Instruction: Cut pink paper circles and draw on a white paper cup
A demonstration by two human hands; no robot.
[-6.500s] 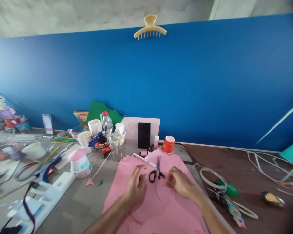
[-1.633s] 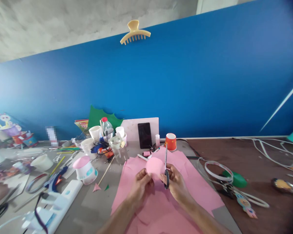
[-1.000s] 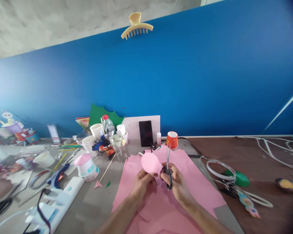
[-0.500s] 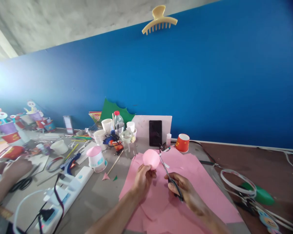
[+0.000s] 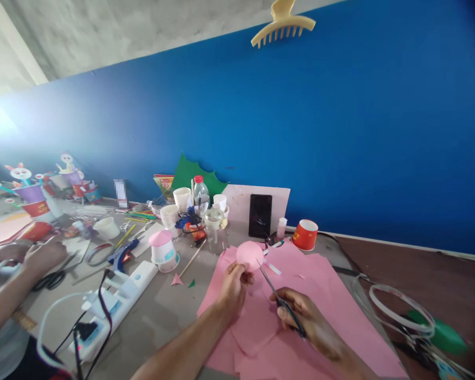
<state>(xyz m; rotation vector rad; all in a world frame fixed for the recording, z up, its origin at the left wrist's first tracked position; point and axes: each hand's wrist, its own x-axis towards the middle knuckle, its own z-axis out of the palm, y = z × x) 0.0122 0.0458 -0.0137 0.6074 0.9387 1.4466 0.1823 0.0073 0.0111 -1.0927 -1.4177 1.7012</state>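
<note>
My left hand (image 5: 236, 285) pinches the lower edge of a round pink paper disc (image 5: 249, 255), holding it up above the table. In my right hand (image 5: 301, 311) is a pair of scissors (image 5: 283, 301) with dark handles, the fingers wrapped round them. The blade tips point up and left and meet the disc's right edge; whether they touch it I cannot tell. Beneath both hands lie overlapping sheets of pink paper (image 5: 324, 295). A narrow white strip (image 5: 274, 268) rests on the paper just right of the disc.
Left of the sheets stand a white cup with a pink cone top (image 5: 164, 252), a glass jar (image 5: 216, 228) and a white power strip (image 5: 132, 295). Behind are a black phone (image 5: 260, 215) and a red paper cup (image 5: 305, 235). Another person's hand (image 5: 43, 258) works at far left.
The view has shifted, so the table's things sit a little further right. The disc is turned more face-on, and the scissor tips now overlap its right edge.
</note>
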